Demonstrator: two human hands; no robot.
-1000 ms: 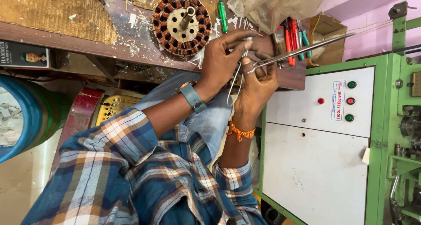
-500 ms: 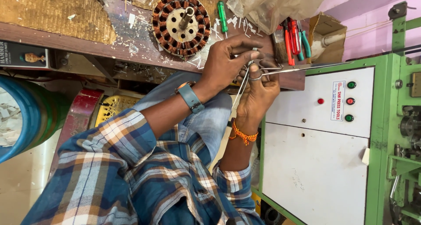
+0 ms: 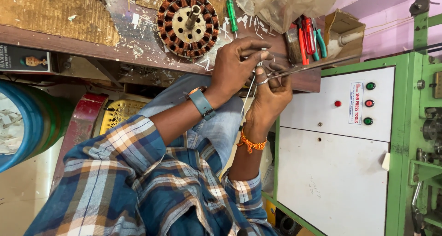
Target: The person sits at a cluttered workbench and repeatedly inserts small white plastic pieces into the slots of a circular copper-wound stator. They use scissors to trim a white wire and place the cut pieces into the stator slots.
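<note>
While your left hand (image 3: 237, 70) pinches a thin white strip (image 3: 251, 91) at the edge of the worn wooden bench (image 3: 92, 38), your right hand (image 3: 271, 95) is closed around the handles of a pair of scissors (image 3: 299, 70). The scissors' long axis runs nearly level across the picture, tilted slightly upward, with the blades pointing right toward the green-framed machine cabinet (image 3: 331, 171). The strip's long axis runs almost at right angles to that: it hangs from your left fingertips down between both hands toward your lap. Whether the blades touch the strip cannot be told. Just beyond your left hand, a round stator (image 3: 188, 23) wound with copper coils lies flat on the bench, its shaft tilted toward the camera. A green-handled screwdriver (image 3: 231, 14) lies beside it, and red-handled tools (image 3: 307, 36) sit near the scissor blades.
</note>
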